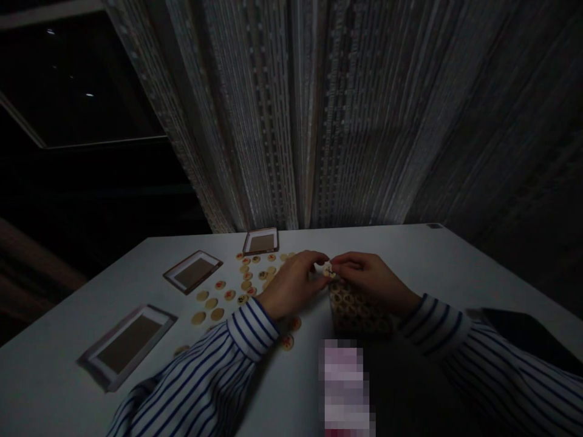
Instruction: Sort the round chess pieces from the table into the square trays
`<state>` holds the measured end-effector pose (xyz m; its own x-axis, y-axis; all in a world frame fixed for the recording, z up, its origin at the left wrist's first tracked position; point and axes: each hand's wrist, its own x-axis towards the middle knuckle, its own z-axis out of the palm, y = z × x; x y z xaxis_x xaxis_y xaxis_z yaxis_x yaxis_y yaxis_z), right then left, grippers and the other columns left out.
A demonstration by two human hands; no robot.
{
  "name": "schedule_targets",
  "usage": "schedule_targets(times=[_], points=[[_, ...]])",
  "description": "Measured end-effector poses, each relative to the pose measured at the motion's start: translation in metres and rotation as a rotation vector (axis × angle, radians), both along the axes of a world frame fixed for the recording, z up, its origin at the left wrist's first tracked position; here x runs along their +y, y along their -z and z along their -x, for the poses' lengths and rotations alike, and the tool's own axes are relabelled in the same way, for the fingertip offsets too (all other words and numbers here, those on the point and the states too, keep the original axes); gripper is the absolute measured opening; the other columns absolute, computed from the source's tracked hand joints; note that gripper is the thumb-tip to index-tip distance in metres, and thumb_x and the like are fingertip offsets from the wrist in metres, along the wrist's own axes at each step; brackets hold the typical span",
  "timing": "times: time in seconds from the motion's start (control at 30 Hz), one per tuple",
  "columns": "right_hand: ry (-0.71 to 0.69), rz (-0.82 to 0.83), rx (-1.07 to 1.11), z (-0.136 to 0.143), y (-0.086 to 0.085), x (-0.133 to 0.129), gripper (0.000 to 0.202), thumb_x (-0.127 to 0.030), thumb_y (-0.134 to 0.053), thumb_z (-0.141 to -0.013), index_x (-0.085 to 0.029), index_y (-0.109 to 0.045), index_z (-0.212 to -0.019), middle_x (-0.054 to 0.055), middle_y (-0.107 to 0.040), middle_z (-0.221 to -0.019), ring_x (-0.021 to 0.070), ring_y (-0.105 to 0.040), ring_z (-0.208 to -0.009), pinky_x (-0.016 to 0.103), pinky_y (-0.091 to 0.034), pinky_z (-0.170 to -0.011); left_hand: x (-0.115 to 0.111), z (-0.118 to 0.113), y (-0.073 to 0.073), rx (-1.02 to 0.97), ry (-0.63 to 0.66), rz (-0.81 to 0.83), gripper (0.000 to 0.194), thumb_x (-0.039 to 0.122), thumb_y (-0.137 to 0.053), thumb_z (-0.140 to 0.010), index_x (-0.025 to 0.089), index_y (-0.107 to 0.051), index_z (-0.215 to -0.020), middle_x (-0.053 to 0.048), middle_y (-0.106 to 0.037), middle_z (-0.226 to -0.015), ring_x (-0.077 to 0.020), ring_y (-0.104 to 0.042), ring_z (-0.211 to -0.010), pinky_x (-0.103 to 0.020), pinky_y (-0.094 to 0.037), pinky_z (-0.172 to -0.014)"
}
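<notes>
My left hand [298,282] and my right hand [371,276] meet at the middle of the white table. Between their fingertips is a pale round xiangqi piece [330,271] with a dark marking, pinched from both sides. Just below my right hand is a dark block [359,309] with rows of round tan shapes; the dim light hides whether these are loose pieces or a pattern. To the left, several xiangqi pieces [230,295] lie scattered, some showing red or dark characters, others plain. A red-marked piece [286,342] lies near my left sleeve, which hides part of the spread.
Three flat rectangular packets with brown centres lie on the left: a near one [130,346], a middle one [193,271] and a far one [261,241]. A dark flat object [528,334] rests at the right. String curtains [310,121] hang behind the white table [392,238].
</notes>
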<state>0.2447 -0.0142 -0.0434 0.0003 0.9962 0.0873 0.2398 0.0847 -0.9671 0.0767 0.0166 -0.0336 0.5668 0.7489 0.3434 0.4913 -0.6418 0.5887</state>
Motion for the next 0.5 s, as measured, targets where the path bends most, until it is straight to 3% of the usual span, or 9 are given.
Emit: schedule_targets(times=[0.13, 0.27, 0.4, 0.5], points=[[0.053, -0.025, 0.06, -0.01, -0.003, -0.016, 0.03, -0.033, -0.06, -0.069, -0.015, -0.063, -0.093, 0.004, -0.067, -0.074, 0.0137, -0.06, -0.066, 0.032, -0.049, -0.069, -0.005, -0.015, 0.007, -0.318, -0.001, 0.377, 0.029, 0.027, -0.062, -0.073, 0.013, -0.061, -0.098, -0.004, -0.066, -0.083, -0.0125, -0.058, -0.069, -0.025, -0.046, -0.066], [0.043, -0.161, -0.123, -0.021, -0.002, -0.026, 0.028, -0.036, -0.057, -0.073, -0.016, -0.066, -0.092, 0.005, -0.068, -0.081, 0.0158, -0.061, -0.077, 0.031, -0.048, -0.072, -0.01, -0.028, 0.009, -0.523, 0.021, 0.675, 0.028, 0.016, -0.064, -0.071, 0.008, -0.062, -0.097, -0.007, -0.069, -0.083, -0.0115, -0.06, -0.07, -0.024, -0.047, -0.068], [0.013, -0.318, -0.504, -0.035, -0.004, -0.033, 0.028, -0.033, -0.055, -0.077, -0.019, -0.064, -0.1, 0.005, -0.067, -0.09, 0.0155, -0.06, -0.077, 0.03, -0.048, -0.069, -0.012, -0.038, 0.01, -0.516, 0.04, 0.724, 0.024, 0.013, -0.063, -0.072, 0.009, -0.066, -0.096, -0.009, -0.07, -0.091, -0.0145, -0.062, -0.082, -0.028, -0.047, -0.08], [-0.024, -0.392, -0.66, -0.043, -0.003, -0.035, 0.029, -0.032, -0.053, -0.079, -0.018, -0.062, -0.104, 0.006, -0.066, -0.092, 0.0149, -0.059, -0.077, 0.029, -0.047, -0.069, -0.011, -0.044, 0.011, -0.453, 0.038, 0.688, 0.022, 0.011, -0.061, -0.073, 0.01, -0.067, -0.094, -0.009, -0.07, -0.094, -0.0157, -0.062, -0.088, -0.029, -0.046, -0.084]])
